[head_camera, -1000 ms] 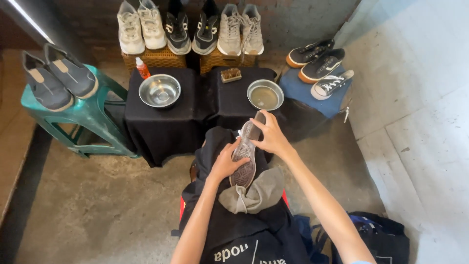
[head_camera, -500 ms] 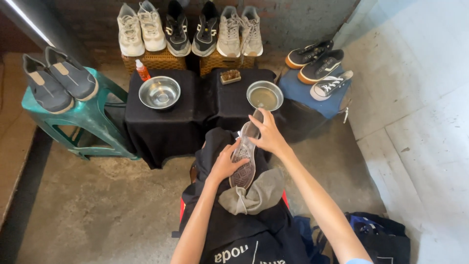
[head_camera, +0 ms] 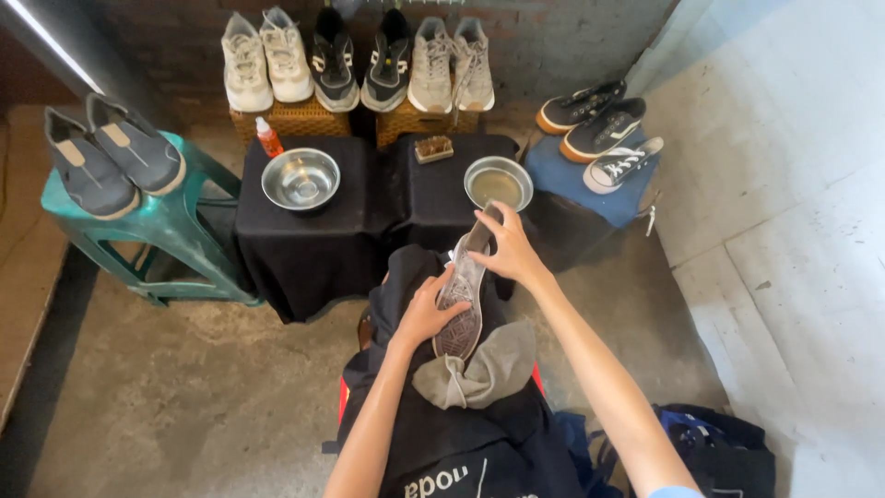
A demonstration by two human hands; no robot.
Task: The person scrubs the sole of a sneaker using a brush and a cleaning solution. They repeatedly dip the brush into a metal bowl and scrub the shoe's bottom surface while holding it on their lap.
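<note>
The left hand (head_camera: 426,314) and the right hand (head_camera: 510,254) both hold one shoe (head_camera: 464,295), turned sole up over the person's lap. The left grip is closed on the side of the shoe near its patterned sole; the right grip is closed on the far end, fingers wrapped over the top. A grey cloth (head_camera: 479,373) lies on the lap, touching the near end of the shoe, on top of a dark apron (head_camera: 442,443).

Just beyond the shoe stands a low counter (head_camera: 313,244) draped in black. On its left half sits a steel bowl (head_camera: 300,179); at its right edge sits a second bowl (head_camera: 498,182), just beside the right hand. A brush (head_camera: 434,148) lies at the far edge between the two bowls, and an orange bottle (head_camera: 268,138) stands at the far left corner.

Behind the counter, six shoes (head_camera: 359,60) rest in a row on woven boxes (head_camera: 295,118). To the left, a green stool (head_camera: 161,231) bears a grey pair (head_camera: 115,152). To the right, a blue stool (head_camera: 599,189) bears three sneakers (head_camera: 599,129). A dark bag (head_camera: 719,452) lies on the floor by the right arm.
</note>
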